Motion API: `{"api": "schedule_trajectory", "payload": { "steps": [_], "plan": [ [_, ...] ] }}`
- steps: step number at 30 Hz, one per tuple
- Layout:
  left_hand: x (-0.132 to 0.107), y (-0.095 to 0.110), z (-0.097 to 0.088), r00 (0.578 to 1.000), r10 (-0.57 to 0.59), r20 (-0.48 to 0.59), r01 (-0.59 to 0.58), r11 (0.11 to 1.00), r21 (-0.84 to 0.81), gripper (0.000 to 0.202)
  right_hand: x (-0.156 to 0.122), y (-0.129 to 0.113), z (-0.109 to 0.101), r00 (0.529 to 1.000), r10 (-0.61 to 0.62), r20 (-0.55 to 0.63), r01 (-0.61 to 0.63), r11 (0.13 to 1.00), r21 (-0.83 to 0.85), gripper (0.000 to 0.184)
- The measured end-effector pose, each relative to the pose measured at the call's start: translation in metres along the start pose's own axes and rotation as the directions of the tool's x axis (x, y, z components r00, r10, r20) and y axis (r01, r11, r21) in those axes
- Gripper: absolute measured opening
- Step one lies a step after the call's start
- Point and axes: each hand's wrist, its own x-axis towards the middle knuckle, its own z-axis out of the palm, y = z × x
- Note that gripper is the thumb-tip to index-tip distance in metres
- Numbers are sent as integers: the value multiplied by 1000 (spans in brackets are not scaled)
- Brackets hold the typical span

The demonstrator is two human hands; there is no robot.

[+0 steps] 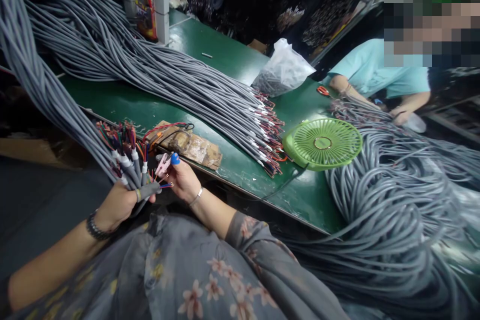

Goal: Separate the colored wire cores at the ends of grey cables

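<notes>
My left hand (pixel 118 205) is closed around the ends of several grey cables (pixel 133 177), and a grey cover wraps its thumb. White bands sit where each cable's jacket stops, and thin coloured wires (pixel 129 135) fan out above. Close by, my right hand (pixel 183 181) pinches a small pink clip-like piece (pixel 163 165) beside the bared wires; its exact kind is hard to make out. A blue cap (pixel 175 159) covers one of its fingertips. Red and blue wire ends (pixel 166 185) stick out between the two hands.
A thick bundle of grey cables (pixel 180 80) lies across the green table (pixel 232 60). A taped cardboard piece (pixel 195 147) rests at the near edge. Farther right are a green fan (pixel 322 143), a plastic bag (pixel 283 70), coiled cables (pixel 382 185) and a co-worker (pixel 386 70) handling wires.
</notes>
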Motion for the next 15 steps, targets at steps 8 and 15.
{"api": "schedule_trajectory", "payload": {
  "steps": [8,15],
  "plan": [
    [-5,-2,-4,999,43,6,-43,998,41,47,-3,-2,1,995,98,24,-99,995,23,59],
    [-17,-2,-11,998,57,-17,-56,998,25,49,-7,0,-10,985,92,148,-94,996,9,40]
  ]
}}
